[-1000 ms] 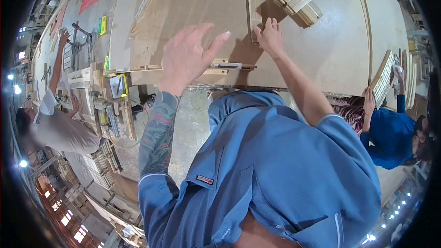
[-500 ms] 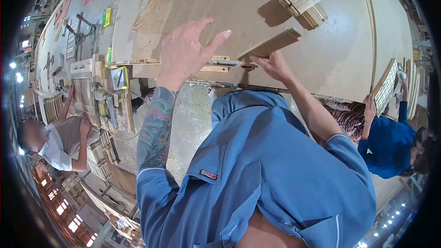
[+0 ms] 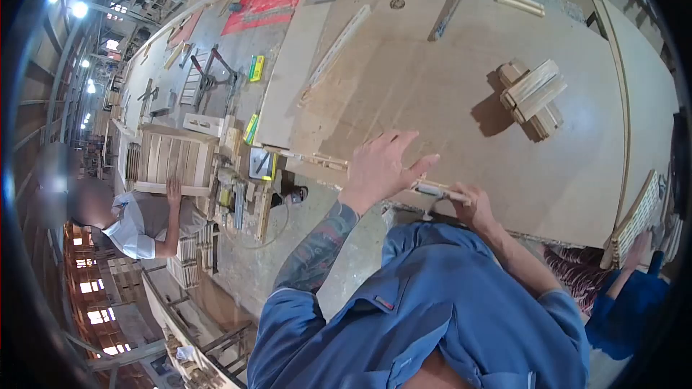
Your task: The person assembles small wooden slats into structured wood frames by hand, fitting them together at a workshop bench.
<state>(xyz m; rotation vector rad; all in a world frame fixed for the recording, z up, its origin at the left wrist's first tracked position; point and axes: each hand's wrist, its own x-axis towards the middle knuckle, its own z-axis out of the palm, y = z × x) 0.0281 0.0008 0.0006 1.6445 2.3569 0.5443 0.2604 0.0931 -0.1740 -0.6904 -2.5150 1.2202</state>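
My left hand (image 3: 382,166) is spread over the front edge of the wooden workbench, palm down, its thumb pointing right. Nothing shows in its fingers. To its right, my right hand (image 3: 473,207) has its fingers closed at the end of a narrow, pale wooden slat (image 3: 455,195), seen nearly edge-on. Beside the slat, a grey-white fitting (image 3: 430,189) sits along the bench edge, partly hidden by my left hand. A row of thin wood strips (image 3: 321,161) follows the same edge on the left.
A crossed stack of wooden slats (image 3: 533,97) lies on the workbench (image 3: 432,86). A hammer (image 3: 452,11) and some short sticks (image 3: 519,3) are at the far side. One co-worker (image 3: 137,227) handles a slatted panel (image 3: 173,162) at left; another (image 3: 627,310) works at right.
The view has shifted, showing more of the bench's far side. My right hand has brought the slat from above the bench top to the front edge. The left co-worker's slatted panel is more visible.
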